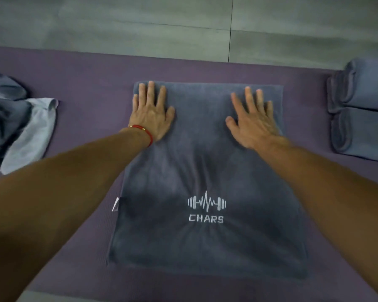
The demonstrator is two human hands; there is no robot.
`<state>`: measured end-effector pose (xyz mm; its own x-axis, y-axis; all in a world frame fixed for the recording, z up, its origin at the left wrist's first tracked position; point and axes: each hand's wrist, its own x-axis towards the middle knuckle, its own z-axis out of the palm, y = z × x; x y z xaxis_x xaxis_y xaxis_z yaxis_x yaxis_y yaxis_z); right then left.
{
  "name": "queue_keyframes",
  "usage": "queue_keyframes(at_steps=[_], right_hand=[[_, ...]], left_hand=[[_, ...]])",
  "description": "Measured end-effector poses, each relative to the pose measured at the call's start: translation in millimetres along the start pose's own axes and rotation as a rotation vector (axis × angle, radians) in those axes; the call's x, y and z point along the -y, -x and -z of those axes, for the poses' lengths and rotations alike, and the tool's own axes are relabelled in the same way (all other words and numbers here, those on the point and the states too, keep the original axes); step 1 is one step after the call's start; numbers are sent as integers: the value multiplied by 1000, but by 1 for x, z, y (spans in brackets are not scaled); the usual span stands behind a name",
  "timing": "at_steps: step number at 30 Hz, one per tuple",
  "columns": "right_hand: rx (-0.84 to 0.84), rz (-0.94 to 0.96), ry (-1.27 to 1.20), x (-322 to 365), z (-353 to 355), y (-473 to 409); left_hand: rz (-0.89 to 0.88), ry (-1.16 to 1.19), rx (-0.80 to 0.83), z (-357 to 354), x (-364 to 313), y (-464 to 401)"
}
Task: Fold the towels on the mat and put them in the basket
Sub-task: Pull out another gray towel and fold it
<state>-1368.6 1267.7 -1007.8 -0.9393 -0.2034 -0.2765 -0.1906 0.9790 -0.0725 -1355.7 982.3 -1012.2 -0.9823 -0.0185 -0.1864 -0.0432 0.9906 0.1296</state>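
Observation:
A dark grey towel (205, 171) with a white dumbbell logo and the word CHARS lies flat on the purple mat (85, 79), folded into a long rectangle. My left hand (153, 112) presses flat on its far left corner, fingers straight; a red bracelet is on that wrist. My right hand (252, 118) presses flat on the far right part, fingers spread. A heap of unfolded towels (7, 118), dark and light grey, sits at the mat's left edge. No basket is in view.
Folded grey-blue towels (362, 112) lie stacked at the right edge of the mat. Grey tiled floor (162, 22) runs beyond the mat's far edge. A small white tag (116, 204) sticks out at the towel's left side.

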Motion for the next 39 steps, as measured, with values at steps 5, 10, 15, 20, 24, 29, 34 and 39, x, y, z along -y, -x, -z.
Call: queue_keyframes(at_steps=[5, 10, 15, 20, 24, 29, 34, 39], right_hand=[[-24, -226, -78, -57, -12, -7], [-59, -222, -128, -66, -12, -7], [-22, -215, -140, -70, -11, -12], [8, -217, -127, -71, -10, -13], [76, -234, -92, -68, -7, -14], [124, -243, -87, -65, -5, -13], [133, -251, -80, -64, -3, -12], [138, -261, -74, -62, -3, -12]], left_hand=[[39, -81, -68, -20, 21, -6], [17, -37, -141, -14, 25, -6], [1, 160, -210, 22, 62, -39], [440, 430, 2, 52, 55, -66], [542, 671, -24, 64, 40, -66], [451, 1145, 62, 67, 16, -44], [359, 893, 5, 56, 35, -41], [342, 567, 23, 55, 36, -50]])
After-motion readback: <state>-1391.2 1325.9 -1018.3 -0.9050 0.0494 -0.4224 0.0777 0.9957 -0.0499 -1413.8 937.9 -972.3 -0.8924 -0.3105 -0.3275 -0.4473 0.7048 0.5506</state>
